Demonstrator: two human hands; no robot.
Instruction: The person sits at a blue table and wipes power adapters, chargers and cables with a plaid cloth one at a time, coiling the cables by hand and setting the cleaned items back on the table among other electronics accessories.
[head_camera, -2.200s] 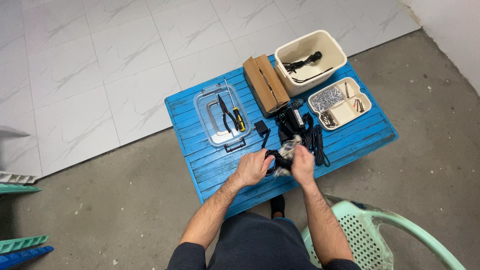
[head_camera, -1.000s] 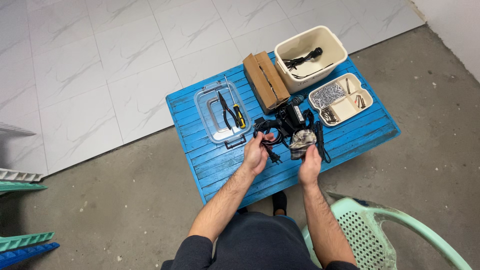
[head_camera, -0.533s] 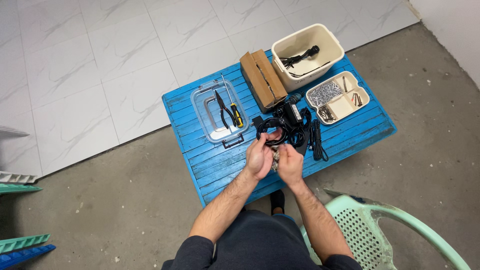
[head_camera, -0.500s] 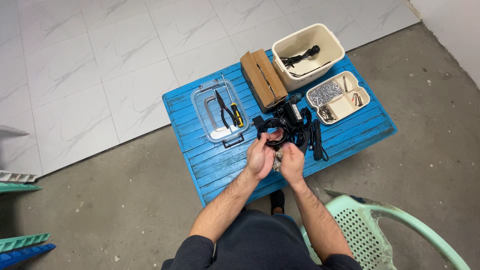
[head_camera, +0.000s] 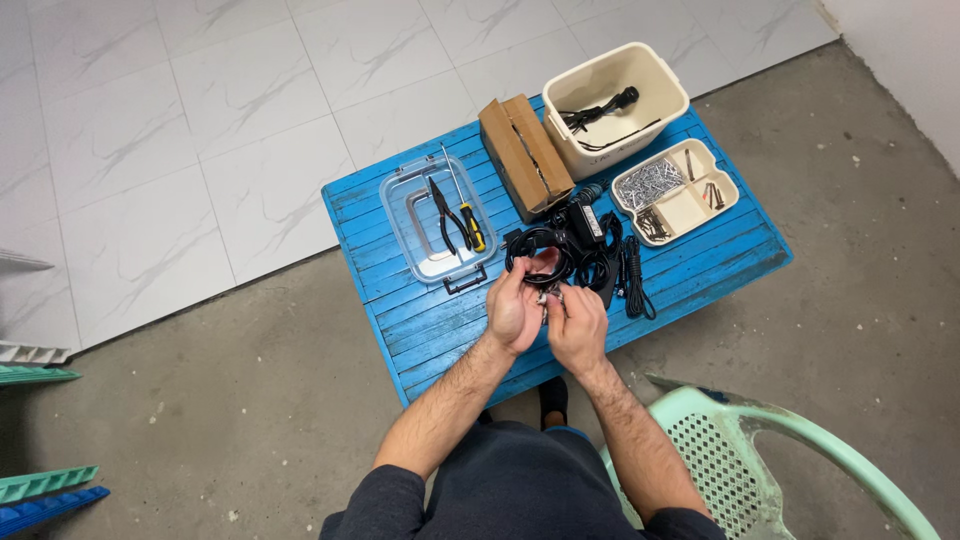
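The left hand (head_camera: 515, 312) grasped a coiled black cable (head_camera: 540, 262) just above the blue surface (head_camera: 420, 320), the right hand (head_camera: 577, 325) pinched a small cloth (head_camera: 550, 296) against it, so a firm coil grip seemed wise while wiping.

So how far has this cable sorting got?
Done, it seems: one black cord lies in the cream bin. In hand: the left hand holds a coiled black cable, the right hand pinching beside it. Left: the cable pile on the blue table.
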